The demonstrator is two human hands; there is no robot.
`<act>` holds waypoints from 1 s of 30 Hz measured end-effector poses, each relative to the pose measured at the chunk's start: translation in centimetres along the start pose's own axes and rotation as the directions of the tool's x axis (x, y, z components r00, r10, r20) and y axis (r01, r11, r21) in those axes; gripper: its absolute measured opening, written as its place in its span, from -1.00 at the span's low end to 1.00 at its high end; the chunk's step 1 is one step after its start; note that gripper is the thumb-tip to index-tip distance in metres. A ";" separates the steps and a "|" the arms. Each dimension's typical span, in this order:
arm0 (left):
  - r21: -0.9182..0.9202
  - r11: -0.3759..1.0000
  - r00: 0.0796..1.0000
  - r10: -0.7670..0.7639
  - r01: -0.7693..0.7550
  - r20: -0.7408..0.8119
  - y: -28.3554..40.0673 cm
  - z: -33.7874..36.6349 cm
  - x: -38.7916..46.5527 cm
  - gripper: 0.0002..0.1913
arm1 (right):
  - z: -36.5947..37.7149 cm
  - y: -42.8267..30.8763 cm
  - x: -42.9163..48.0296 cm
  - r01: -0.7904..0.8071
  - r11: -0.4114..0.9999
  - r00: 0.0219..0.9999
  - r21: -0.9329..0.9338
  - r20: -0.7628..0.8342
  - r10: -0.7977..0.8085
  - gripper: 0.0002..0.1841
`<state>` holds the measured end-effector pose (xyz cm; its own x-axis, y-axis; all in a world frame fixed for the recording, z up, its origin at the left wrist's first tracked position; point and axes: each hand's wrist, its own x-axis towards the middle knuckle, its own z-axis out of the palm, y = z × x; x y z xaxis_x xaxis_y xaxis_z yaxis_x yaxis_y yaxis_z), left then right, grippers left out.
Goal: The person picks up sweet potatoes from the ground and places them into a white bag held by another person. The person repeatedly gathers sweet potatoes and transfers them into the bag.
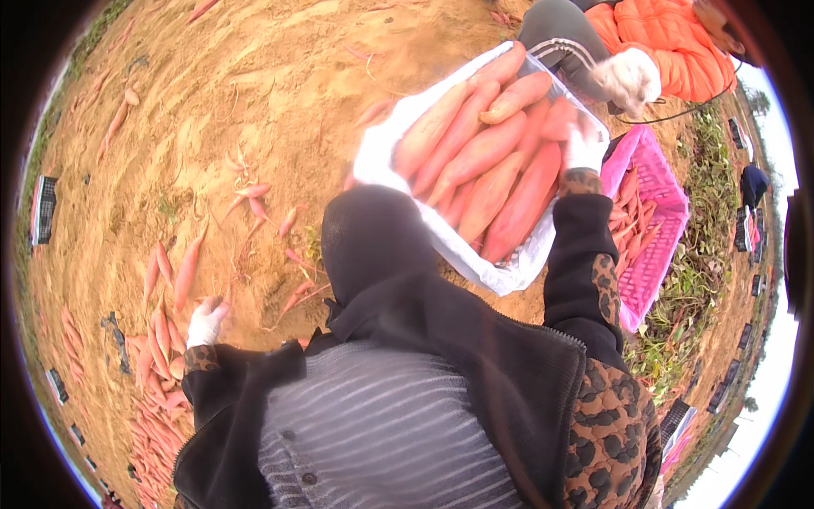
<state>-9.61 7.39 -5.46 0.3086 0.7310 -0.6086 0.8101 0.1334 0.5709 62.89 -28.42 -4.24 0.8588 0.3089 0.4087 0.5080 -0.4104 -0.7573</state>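
Observation:
A crate lined with white plastic (388, 146) stands before me, filled with large pink-red sweet potatoes (477, 156) laid side by side. My right hand (586, 147), in a white glove and blurred, is at the crate's right side, its fingers on a sweet potato (559, 119) on top of the load. Low on my left, my left hand (207, 321), also gloved, has its fingers partly curled over the soil. Beside it lies a row of sweet potatoes (162, 337); whether it holds anything is unclear.
A pink-lined crate (661, 254) with thin sweet potatoes stands right of the white-lined one. A person in an orange jacket (668, 48) crouches beyond, a gloved hand (628, 79) near the crate. Small roots (254, 200) litter the sandy soil; cut vines (699, 254) lie at right.

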 end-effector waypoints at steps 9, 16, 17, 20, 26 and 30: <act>0.091 0.996 1.000 -0.010 0.010 -0.001 -1.1 0.1 0.5 -0.46 | 10.3 -7.9 -0.8 0.277 0.733 0.909 -0.622 0.417 0.009 -0.22; 0.051 0.997 0.998 -0.060 0.062 -0.024 2.4 0.7 -2.0 -0.50 | 9.3 -7.6 0.9 0.395 0.730 0.780 -0.557 0.623 0.053 -0.21; 0.054 0.996 0.998 -0.066 0.067 -0.020 2.9 0.6 -2.4 -0.51 | 8.7 -7.5 1.9 0.430 0.755 0.735 -0.495 0.677 0.026 -0.26; 0.069 0.994 0.996 -0.079 0.081 -0.027 3.6 0.7 -2.8 -0.54 | 7.1 -6.6 4.8 0.064 0.959 0.816 -0.276 0.568 0.109 -0.39; 0.134 0.991 0.997 -0.016 0.025 -0.071 1.7 0.5 -2.1 -0.60 | 10.1 -3.2 10.2 0.070 0.841 0.914 -0.536 0.373 0.162 -0.40; 0.092 0.992 0.994 -0.080 0.087 -0.071 0.7 0.4 -1.4 -0.60 | 13.2 -1.6 14.6 -0.142 0.848 0.894 -0.511 0.303 0.332 -0.26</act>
<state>-9.32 6.15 -4.45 0.2063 0.7636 -0.6118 0.8764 0.1338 0.4626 73.74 -11.95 -3.78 0.9158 0.3997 -0.0401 0.3430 -0.8301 -0.4397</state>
